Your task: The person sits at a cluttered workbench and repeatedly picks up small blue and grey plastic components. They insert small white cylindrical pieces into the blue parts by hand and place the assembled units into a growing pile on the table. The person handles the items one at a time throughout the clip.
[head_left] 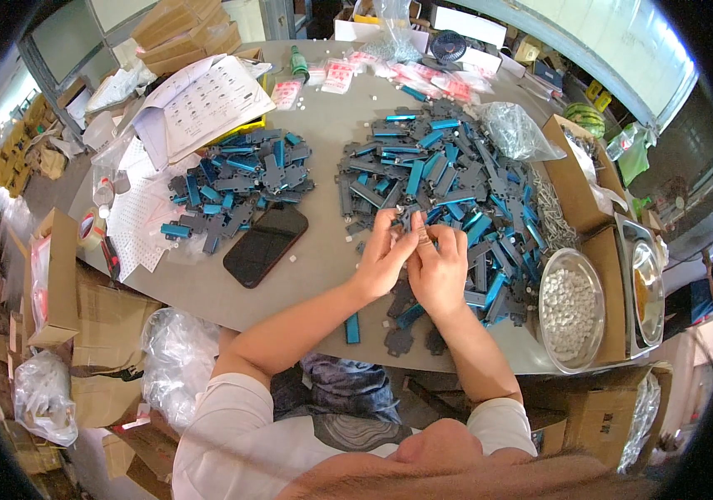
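My left hand (386, 260) and my right hand (440, 271) meet over the near left edge of a large heap of dark grey and blue parts (456, 179). Between my fingertips is a small dark grey part (407, 218), pinched by both hands and mostly covered by the fingers. The heap's pieces look like flat grey plates with side ears and narrow blue-sided housings. One loose blue-sided piece (351, 328) lies near the table's front edge, below my left wrist. To the left, a black phone (265, 246) lies beside a smaller heap of similar parts (244, 179).
At right, an oval metal bowl (575, 367) holds small white pieces, with metal screws (551, 208) heaped behind it. A clear plastic bag (516, 132) and cardboard box (594, 171) border the large heap. Printed sheets (206, 108) lie far left; a small fan (447, 47) stands at the back.
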The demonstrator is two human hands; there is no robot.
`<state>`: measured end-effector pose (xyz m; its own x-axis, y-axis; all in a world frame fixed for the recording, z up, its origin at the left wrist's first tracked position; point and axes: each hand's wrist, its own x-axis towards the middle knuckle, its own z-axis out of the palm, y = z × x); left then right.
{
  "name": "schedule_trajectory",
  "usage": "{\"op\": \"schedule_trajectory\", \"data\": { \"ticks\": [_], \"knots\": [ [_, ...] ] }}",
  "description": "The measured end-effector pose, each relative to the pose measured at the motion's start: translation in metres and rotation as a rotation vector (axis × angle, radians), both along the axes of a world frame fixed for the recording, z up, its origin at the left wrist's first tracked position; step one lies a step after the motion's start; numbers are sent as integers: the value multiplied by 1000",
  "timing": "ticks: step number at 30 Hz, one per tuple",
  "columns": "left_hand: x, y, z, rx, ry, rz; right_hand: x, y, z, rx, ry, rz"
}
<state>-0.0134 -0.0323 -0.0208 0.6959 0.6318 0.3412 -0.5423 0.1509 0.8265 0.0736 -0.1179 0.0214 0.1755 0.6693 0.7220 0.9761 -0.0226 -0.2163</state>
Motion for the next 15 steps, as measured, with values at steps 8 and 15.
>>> {"op": "schedule_trajectory", "data": {
  "ticks": [8,15],
  "knots": [
    [-4,13,14,-201,-25,1,4,-1,2,46,515,92],
    [-4,16,14,-251,-83,-76,14,-1,-14,-170,672,150]
  ]
}}
